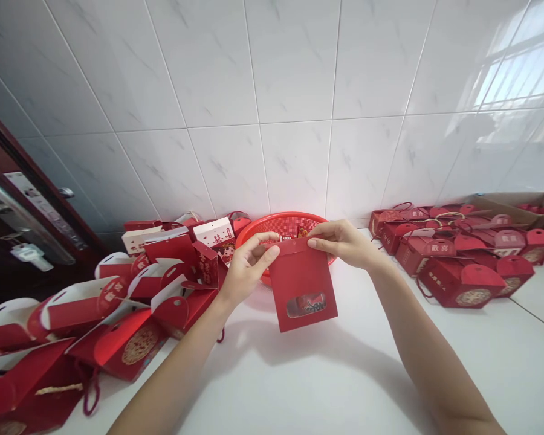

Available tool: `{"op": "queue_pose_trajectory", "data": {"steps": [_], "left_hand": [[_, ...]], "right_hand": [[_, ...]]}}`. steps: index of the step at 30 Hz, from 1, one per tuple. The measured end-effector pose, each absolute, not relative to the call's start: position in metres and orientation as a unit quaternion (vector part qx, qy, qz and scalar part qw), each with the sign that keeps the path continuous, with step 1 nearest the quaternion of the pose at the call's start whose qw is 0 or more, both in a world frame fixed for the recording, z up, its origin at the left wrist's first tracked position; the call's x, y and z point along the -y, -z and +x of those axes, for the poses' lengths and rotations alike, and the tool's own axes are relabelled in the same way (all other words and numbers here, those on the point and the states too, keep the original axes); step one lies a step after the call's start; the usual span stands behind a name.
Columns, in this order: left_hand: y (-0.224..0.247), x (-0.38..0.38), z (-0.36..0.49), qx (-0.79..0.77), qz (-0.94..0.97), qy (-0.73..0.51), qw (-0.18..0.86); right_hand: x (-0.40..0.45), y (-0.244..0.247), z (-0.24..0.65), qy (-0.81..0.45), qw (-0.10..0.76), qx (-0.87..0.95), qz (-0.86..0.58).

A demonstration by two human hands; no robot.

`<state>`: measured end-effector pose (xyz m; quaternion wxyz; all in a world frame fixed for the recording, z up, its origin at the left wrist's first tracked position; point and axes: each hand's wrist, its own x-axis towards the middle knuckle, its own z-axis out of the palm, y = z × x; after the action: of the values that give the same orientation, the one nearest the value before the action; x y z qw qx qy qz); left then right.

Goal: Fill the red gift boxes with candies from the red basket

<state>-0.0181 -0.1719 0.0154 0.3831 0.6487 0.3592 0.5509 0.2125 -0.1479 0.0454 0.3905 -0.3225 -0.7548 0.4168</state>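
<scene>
I hold a small red paper bag [301,284] with a clear window near its bottom, upright above the white floor. My left hand [246,264] pinches the bag's top left corner. My right hand [343,242] pinches the top right edge. Small wrapped items show through the window. Just behind the bag sits a round red plastic basket [278,225] with a few small items inside.
Several unfolded red and white gift boxes [118,308] lie heaped on the left. Several assembled red gift boxes [457,254] stand on the right, near a cardboard box [503,204]. A dark door [22,223] stands far left, white tiled wall behind.
</scene>
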Motion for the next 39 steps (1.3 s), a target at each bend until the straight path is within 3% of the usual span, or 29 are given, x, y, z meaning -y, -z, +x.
{"op": "queue_pose_trajectory", "data": {"steps": [15, 25, 28, 32, 34, 36, 39], "left_hand": [[-0.008, 0.172, -0.013, -0.368, 0.648, -0.571, 0.345], [0.026, 0.180, 0.018, -0.328, 0.612, -0.570, 0.439], [0.053, 0.193, 0.035, -0.328, 0.633, -0.542, 0.445], [0.089, 0.211, 0.051, -0.337, 0.700, -0.438, 0.453], [0.099, 0.219, 0.055, -0.337, 0.714, -0.398, 0.467], [0.103, 0.224, 0.057, -0.342, 0.718, -0.366, 0.483], [0.101, 0.229, 0.059, -0.351, 0.703, -0.354, 0.508]], "right_hand": [[0.151, -0.053, 0.219, -0.345, 0.357, 0.799, -0.339], [0.186, -0.047, 0.253, -0.257, 0.414, 0.784, -0.385], [0.218, -0.055, 0.292, -0.203, 0.496, 0.717, -0.446], [0.263, -0.063, 0.357, -0.039, 0.667, 0.529, -0.523], [0.281, -0.060, 0.388, 0.022, 0.708, 0.446, -0.548], [0.294, -0.051, 0.416, 0.057, 0.705, 0.365, -0.605], [0.303, -0.025, 0.456, 0.111, 0.596, 0.289, -0.741]]}}
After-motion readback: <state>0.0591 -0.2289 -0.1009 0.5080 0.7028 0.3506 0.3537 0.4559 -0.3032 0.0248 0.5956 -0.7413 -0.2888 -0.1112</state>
